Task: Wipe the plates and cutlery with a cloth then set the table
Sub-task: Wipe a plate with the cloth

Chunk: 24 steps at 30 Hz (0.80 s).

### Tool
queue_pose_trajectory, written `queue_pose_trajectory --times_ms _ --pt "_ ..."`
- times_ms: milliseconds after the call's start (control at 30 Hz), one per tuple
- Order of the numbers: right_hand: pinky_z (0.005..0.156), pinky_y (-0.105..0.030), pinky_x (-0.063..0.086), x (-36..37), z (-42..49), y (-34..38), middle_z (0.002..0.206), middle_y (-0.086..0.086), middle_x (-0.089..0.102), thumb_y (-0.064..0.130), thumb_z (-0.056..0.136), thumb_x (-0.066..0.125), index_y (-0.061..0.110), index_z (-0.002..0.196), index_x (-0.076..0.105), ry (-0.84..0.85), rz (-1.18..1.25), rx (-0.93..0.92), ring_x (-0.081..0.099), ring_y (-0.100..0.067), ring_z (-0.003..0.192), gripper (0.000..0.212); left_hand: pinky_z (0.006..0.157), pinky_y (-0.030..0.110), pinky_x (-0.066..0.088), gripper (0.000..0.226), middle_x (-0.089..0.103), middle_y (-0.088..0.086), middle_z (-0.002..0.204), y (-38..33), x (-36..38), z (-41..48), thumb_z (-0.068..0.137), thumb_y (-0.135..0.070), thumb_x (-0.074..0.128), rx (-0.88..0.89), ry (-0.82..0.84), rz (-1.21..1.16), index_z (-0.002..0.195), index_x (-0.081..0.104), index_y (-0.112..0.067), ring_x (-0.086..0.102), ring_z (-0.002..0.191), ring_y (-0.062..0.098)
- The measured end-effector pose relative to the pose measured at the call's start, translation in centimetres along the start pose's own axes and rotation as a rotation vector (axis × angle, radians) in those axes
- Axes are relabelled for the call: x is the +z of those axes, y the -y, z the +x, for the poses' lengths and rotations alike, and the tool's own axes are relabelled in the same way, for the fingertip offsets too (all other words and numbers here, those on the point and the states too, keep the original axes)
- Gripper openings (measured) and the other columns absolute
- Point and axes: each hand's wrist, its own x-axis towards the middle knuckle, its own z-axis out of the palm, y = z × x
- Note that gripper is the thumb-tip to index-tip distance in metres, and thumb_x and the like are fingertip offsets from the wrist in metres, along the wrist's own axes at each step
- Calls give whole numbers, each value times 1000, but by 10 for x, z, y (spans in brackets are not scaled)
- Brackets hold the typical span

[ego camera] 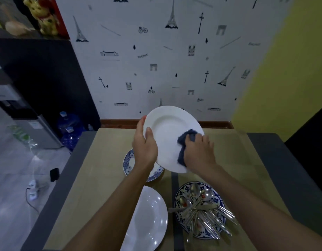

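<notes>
The table (102, 178), covered in tan mats with a dark stripe between them, is not yet set: nothing is laid out as a place setting, and the crockery is gathered at the middle and near edge.

One white plate (172, 131) is held clear above the table's middle and is being wiped, so the task is judged to be at its first stage. Being round, the plate has no long axis. It is tilted up on edge, with its face turned towards the camera, its upper rim towards the wall and its lower rim nearest the person.

A second white plate (147, 218) lies flat at the near left. Whether it has been wiped cannot be told.

A blue patterned plate (180, 194) at the near right carries the cutlery (201, 212) in a loose heap, which is judged to be waiting for wiping and laying. The spoon bowls are pointed away towards the wall, the long axes are fanned from far left to near right, and one piece is laid crosswise.

Another blue patterned plate (128, 160) is partly hidden under the left forearm.

The left hand (144, 147) is clamped on the white plate's left rim, with the thumb laid on its face. The right hand (198, 149) is closed round a bunched blue cloth (185, 142), which is pressed against the lower right of the face.
</notes>
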Motion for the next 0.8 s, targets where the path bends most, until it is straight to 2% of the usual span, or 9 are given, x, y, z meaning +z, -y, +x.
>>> queue_pose_trajectory --times_ms 67,133,233,367,500,600,700,800 --pt "97 -40 35 4 -12 9 133 -13 50 27 102 47 17 140 47 9 145 -180 43 -29 118 39 92 36 52 41 54 -3 134 0 -3 4 108 -24 38 26 -8 37 146 43 -35 55 114 19" --pt "91 -39 33 3 -8 11 126 -11 52 27 104 44 18 143 47 -26 203 -278 43 -29 113 40 96 37 52 41 54 -2 136 0 -3 3 108 -22 38 62 32 70 147 41 -34 55 118 19" --pt "91 -41 34 -1 8 10 125 -12 50 27 106 39 21 144 44 -143 203 -140 43 -30 113 40 97 36 52 41 52 -9 129 -3 1 -1 107 -21 38 65 83 53 147 42 -34 55 118 17" --pt "82 -37 30 2 7 15 120 -11 54 31 101 35 24 146 49 -126 205 -360 45 -29 107 48 103 40 50 41 54 -7 133 -1 -3 4 107 -21 39 31 62 25 145 44 -35 53 119 16" --pt "87 -39 32 -4 19 9 124 -8 51 25 105 42 28 143 52 -145 244 -124 42 -30 113 40 98 43 54 39 56 -8 132 1 -3 2 106 -25 39 8 106 -9 141 45 -41 57 118 17" --pt "85 -37 26 -7 13 27 126 -5 47 28 101 36 36 148 48 -87 407 -296 36 -25 110 49 105 44 49 38 58 -4 135 -1 -1 5 106 -23 39 -3 131 -34 139 49 -38 56 121 17" --pt "88 -44 34 -10 0 31 119 -3 58 23 92 43 42 131 66 -28 488 -485 40 -24 107 50 105 47 49 38 56 -1 132 0 -10 12 105 -20 38 -40 96 -72 137 50 -37 54 120 18" --pt "88 -44 40 -7 -6 26 113 -3 66 22 89 46 33 116 78 3 547 -545 43 -18 101 44 102 46 50 37 54 -4 132 1 -17 14 106 -23 35 -22 99 -34 136 48 -40 53 121 19"
